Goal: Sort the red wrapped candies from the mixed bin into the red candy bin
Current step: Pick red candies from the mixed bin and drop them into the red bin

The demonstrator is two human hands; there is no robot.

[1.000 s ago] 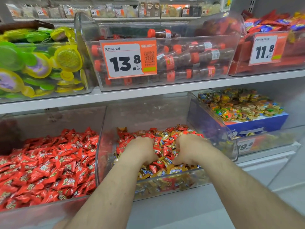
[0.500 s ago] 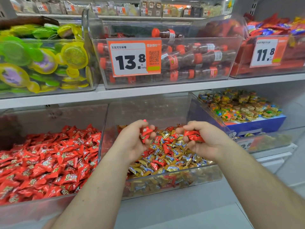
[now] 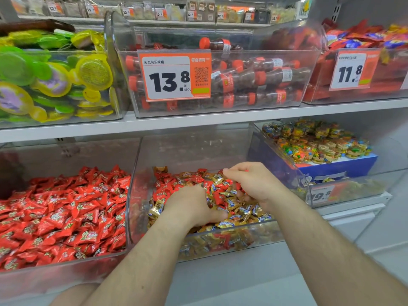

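Observation:
The clear mixed bin on the lower shelf holds red wrapped candies jumbled with gold ones. Left of it stands the red candy bin, heaped with red wrapped candies. Both of my hands are inside the mixed bin. My left hand lies back-up on the pile, its fingers curled down into the candies and hidden. My right hand hovers just above the pile at the bin's right side, fingers curled round a few red candies that peek out under them.
A white shelf edge runs just above the bins. Over it stand a bin of cola-bottle candy with a 13.8 price tag and a bin of green and yellow sweets. To the right stands a bin of colourful round candies.
Half a second ago both hands were raised above the mixed bin, each holding red candies. Both have dropped back onto the pile; the left hand has dug in.

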